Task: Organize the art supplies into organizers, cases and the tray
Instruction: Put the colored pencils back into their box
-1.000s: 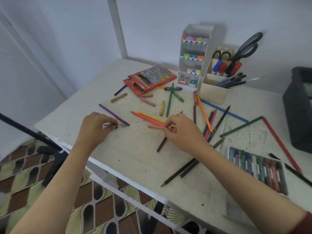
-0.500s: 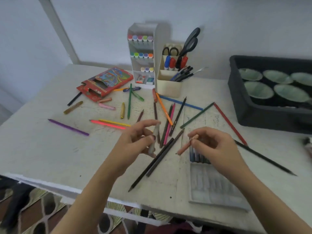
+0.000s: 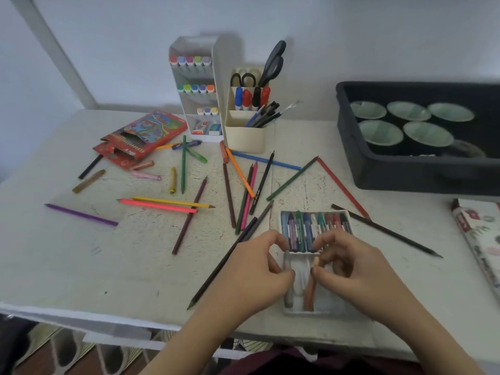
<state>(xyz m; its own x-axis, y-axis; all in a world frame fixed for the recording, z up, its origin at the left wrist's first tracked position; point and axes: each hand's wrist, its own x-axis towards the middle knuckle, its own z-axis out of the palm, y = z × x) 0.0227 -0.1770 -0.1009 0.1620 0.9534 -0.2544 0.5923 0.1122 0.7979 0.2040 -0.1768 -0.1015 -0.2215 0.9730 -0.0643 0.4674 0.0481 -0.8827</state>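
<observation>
A white crayon case (image 3: 328, 307) lies near the table's front edge, its far half filled with several crayons (image 3: 313, 228). My left hand (image 3: 257, 269) pinches a grey-white crayon (image 3: 288, 290) over the case's near left slot. My right hand (image 3: 349, 269) pinches a peach-brown crayon (image 3: 309, 293) lying in the slot beside it. Many coloured pencils (image 3: 162, 205) and loose crayons (image 3: 173, 180) are scattered across the white table (image 3: 81, 266).
At the back stand a white marker organizer (image 3: 193, 87) and a cream pen holder (image 3: 244, 136) with scissors. A red pencil box (image 3: 140, 136) lies open at the left. A black tray (image 3: 405, 169) with green bowls sits at the right; a floral case (image 3: 481, 234) lies below it.
Both hands carried their crayons from mid-table to the crayon case and now hold them in its near slots. The view swung rightward.
</observation>
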